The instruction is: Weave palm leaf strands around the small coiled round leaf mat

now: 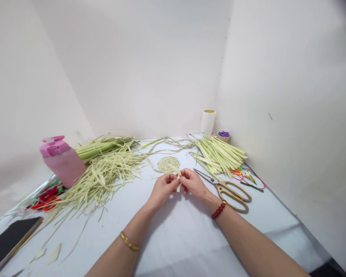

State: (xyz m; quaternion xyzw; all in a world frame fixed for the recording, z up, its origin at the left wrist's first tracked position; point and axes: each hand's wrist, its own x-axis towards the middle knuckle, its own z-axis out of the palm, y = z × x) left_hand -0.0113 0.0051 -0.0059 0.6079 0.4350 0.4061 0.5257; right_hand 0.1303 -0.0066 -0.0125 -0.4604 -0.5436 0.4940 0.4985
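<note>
Left hand (163,188) and right hand (193,182) are raised just off the surface (173,238), fingers curled inward, both pinching a pale leaf strip (175,169) near the middle. Fingers hide the exact grip. Strip's lower end pokes out below the hands; upper end angles up and left over a flat coiled disc of plaited leaf (167,164), which lies on the surface just past the fingertips. A thin plaited cord (173,143) trails from the disc area toward the back. Gold link bracelet (129,241) on left wrist, red bead bracelet (218,210) on right. Gold-handled scissors (232,194) lie just right of the right hand, blades pointing toward it. Behind them is a bundle of wider green-white leaf strips (216,156); red cord and small bright bits (249,179) lie to its right. Left of the hands is a big heap of shredded leaf strips (99,181), with a pink bottle (62,161) lying on it. Red and orange craft pieces (44,200) sit further left, a dark tablet (10,242) at the front-left corner, a white roll (208,121) and a small bowl of purple bits (224,136) at the back, white walls on three sides
</note>
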